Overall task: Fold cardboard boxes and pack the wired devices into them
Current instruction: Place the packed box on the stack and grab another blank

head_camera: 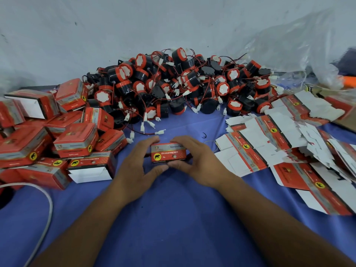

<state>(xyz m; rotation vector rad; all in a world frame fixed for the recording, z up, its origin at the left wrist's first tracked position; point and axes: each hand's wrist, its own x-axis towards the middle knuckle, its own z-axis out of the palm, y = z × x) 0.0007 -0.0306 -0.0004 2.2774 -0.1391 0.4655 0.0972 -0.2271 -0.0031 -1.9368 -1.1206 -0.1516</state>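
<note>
A small red and silver cardboard box (168, 152) stands on the blue tablecloth (173, 218) in the middle. My left hand (137, 168) grips its left end, thumb under the front edge and fingers over the top. My right hand (198, 160) grips its right end the same way. Behind it lies a large heap of black and red wired devices (183, 83) with white connectors. Flat unfolded box blanks (279, 151) are spread out on the right.
Several folded red boxes (50, 132) are piled at the left, some with open white flaps. A white cable (46, 214) curves across the lower left. Clear plastic bags (300, 54) sit at the back right against the grey wall.
</note>
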